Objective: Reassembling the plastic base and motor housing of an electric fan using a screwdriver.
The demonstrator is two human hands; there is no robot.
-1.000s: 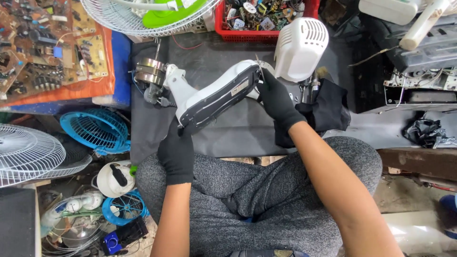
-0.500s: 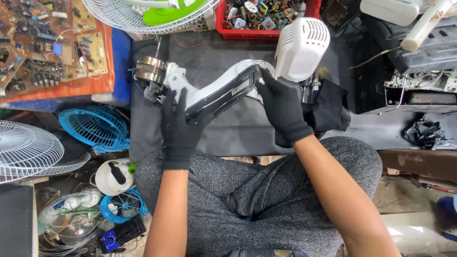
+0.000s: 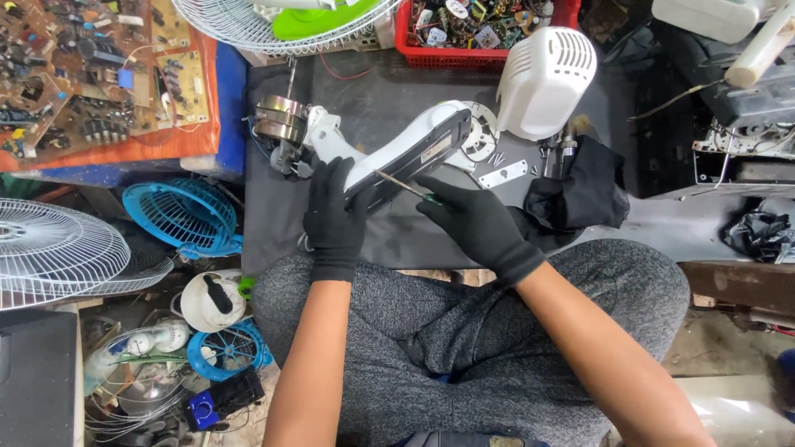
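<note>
A white and black fan neck (image 3: 406, 153) lies tilted across the dark mat (image 3: 397, 99) in front of me, its upper end toward the round metal plate (image 3: 480, 136) and its lower end joined to the bare motor (image 3: 281, 124) at the left. My left hand (image 3: 335, 215), in a black glove, is closed around the lower part of the neck and pins it to the mat. My right hand (image 3: 476, 223), also gloved, is closed on a thin screwdriver (image 3: 402, 184) with a green grip; its metal shaft points up and left, the tip touching the black underside of the neck just beside my left fingers (image 3: 344, 178).

I sit cross-legged in grey trousers, knees near the mat's front edge. Just right of the neck lie a small flat metal bracket (image 3: 503, 174) and a few loose screws (image 3: 495, 157). Behind them stands a white slotted motor cover (image 3: 546, 79), with a crumpled black cloth (image 3: 580, 194) near its base. A red tray (image 3: 497, 33) of small parts sits at the back, beside a wire fan guard (image 3: 248, 25) with a green blade (image 3: 319, 21). To the left, circuit boards (image 3: 74, 66) lie on an orange sheet, and a blue plastic grille (image 3: 182, 215) and another white wire guard (image 3: 58, 252) rest on the floor.
</note>
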